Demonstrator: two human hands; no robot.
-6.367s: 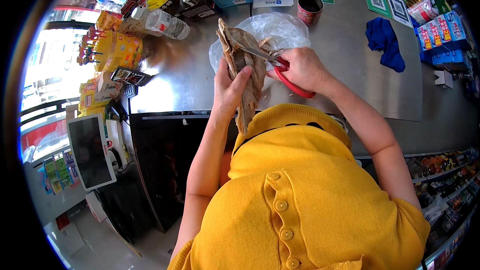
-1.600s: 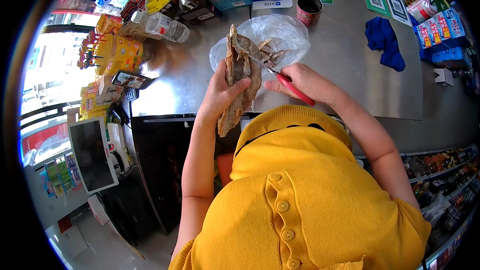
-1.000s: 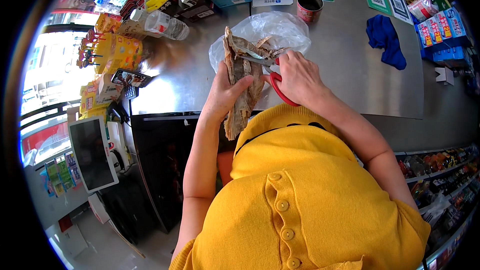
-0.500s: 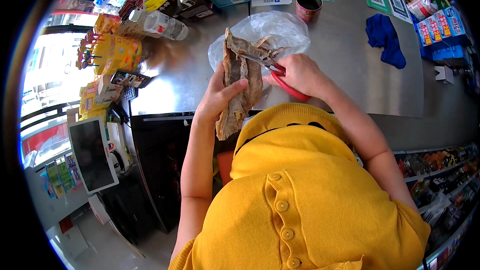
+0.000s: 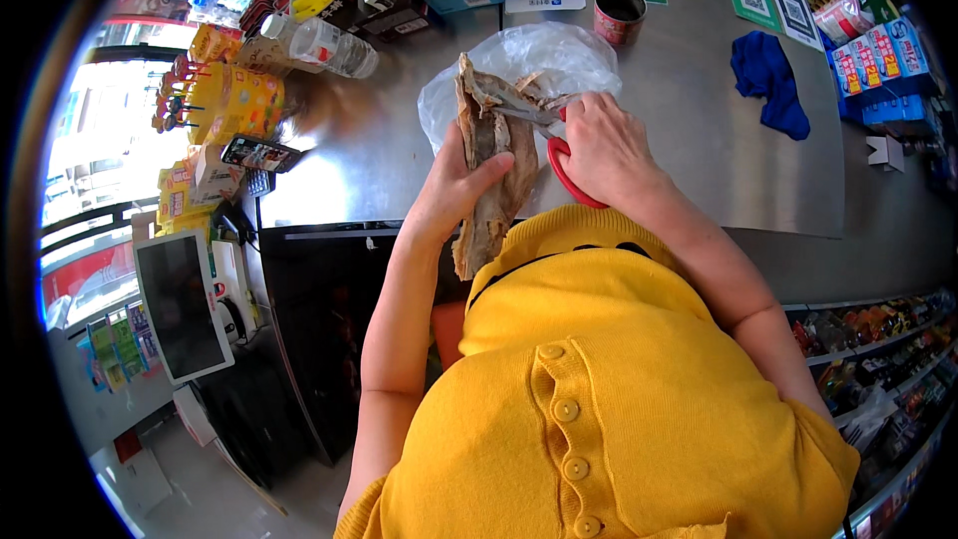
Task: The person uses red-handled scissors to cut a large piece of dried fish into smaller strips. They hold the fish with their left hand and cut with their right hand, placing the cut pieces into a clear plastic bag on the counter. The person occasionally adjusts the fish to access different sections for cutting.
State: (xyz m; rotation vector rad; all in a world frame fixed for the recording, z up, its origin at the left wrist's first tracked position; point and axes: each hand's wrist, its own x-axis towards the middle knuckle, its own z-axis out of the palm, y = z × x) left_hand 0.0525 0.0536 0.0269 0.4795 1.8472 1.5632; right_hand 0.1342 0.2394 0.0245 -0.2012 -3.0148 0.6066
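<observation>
My left hand (image 5: 451,190) is closed around a long, stiff, brown dried piece (image 5: 484,235) that looks like dried fish, its thumb lying across the front. My right hand (image 5: 611,152) grips scissors with red handles (image 5: 569,180). Their metal blades lie across the upper part of the dried piece; exactly where they meet it is hard to make out. Small torn brown bits (image 5: 532,85) show beside the blades. Behind them, a crumpled clear plastic bag (image 5: 584,55) lies on the metal counter (image 5: 689,130).
Beyond the bag stands an open round tin (image 5: 620,16). A dark blue cloth (image 5: 768,85) lies at the right, near boxes (image 5: 883,58). At the left are a plastic bottle (image 5: 334,48), a propped phone (image 5: 259,155) and a screen (image 5: 185,304). The counter's front edge runs close to my body.
My left hand and the dried piece have shifted slightly right, and the piece stands more upright. My right hand has turned around the scissor handles and risen slightly.
</observation>
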